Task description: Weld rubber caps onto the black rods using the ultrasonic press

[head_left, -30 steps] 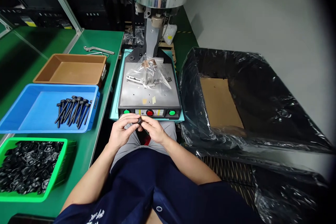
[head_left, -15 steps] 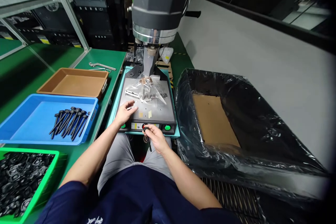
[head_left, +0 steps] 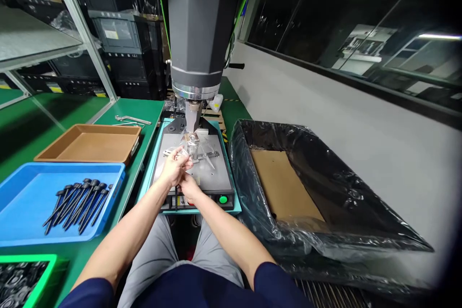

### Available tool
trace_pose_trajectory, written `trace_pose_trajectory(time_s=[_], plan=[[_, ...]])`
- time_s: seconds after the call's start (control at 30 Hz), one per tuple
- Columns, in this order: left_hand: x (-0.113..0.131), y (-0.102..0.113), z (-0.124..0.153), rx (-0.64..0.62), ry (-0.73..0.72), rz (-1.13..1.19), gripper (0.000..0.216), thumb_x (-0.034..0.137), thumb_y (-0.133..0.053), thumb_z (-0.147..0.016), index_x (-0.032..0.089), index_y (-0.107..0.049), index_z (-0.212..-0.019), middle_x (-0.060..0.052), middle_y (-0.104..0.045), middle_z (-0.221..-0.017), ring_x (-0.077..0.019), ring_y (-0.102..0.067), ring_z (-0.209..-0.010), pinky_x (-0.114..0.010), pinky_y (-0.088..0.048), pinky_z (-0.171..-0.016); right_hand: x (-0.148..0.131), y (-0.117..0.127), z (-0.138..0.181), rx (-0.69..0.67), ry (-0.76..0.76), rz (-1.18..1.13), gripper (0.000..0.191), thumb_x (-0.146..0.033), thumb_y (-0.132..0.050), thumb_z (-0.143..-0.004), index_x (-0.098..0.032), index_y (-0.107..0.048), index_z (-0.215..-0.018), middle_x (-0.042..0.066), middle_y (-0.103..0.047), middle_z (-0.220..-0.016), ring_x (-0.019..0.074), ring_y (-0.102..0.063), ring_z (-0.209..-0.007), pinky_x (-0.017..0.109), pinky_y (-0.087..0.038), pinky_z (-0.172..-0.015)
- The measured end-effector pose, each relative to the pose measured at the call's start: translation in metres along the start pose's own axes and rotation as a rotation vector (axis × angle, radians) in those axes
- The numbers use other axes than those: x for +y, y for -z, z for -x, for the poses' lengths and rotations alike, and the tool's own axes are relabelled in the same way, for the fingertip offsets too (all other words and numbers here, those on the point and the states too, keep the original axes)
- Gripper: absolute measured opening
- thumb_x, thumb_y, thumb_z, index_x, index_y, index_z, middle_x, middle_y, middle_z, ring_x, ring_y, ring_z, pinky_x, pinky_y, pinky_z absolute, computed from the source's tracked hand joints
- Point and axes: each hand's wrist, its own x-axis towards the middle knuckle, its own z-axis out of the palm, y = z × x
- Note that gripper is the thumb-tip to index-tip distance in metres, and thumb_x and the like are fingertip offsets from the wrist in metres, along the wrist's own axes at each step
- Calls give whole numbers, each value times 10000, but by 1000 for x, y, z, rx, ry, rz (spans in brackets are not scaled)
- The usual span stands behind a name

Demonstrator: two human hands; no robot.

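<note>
My left hand (head_left: 173, 169) is at the front of the clear plastic-wrapped fixture (head_left: 192, 147) on the press plate, its fingers bent and drawn together. Whatever they hold, if anything, is hidden. My right hand (head_left: 188, 187) touches it from below, with its fingers closed on a slim black rod (head_left: 176, 198) that hangs down over the plate's front edge. The rod's upper end is covered by my hands. Over the fixture stands the dark grey press head (head_left: 197, 24). A green button (head_left: 223, 199) sits at the base's right front.
On the left bench, a blue tray (head_left: 21, 202) holds several black-headed rods (head_left: 77, 204). A brown tray (head_left: 86, 142) and a wrench (head_left: 133, 119) lie behind it; a green crate (head_left: 50, 269) of black parts is nearer. A box lined with black plastic (head_left: 335, 192) stands right.
My right hand has moved up and left with the black rod, from the front buttons to my left hand. My left hand's fingers have drawn together near the fixture. The view has tilted up.
</note>
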Motion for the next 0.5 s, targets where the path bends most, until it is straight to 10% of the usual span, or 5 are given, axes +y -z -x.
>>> trace_pose_trajectory(time_s=[0.23,0.5], plan=[[4,-6,6,-39,-25,38,946,154,-757,-707,191,-242,-1500,22,-657,-677,-126,-642,-568,-260,-543,-616,-37,33,-43,397,421,353,391,-360,-548,-852,-182,-643,-1186,99,-663,-1129,243,-595,-1063,379,-460,-944],[2,-7,-1,-57,-35,15,1061,204,-806,-666,218,-193,-1531,28,-660,-661,-124,-643,-552,-279,-548,-639,-76,57,-64,547,644,594,302,-284,-593,-835,-205,-697,-1108,100,-595,-1139,223,-558,-1105,356,-439,-999]])
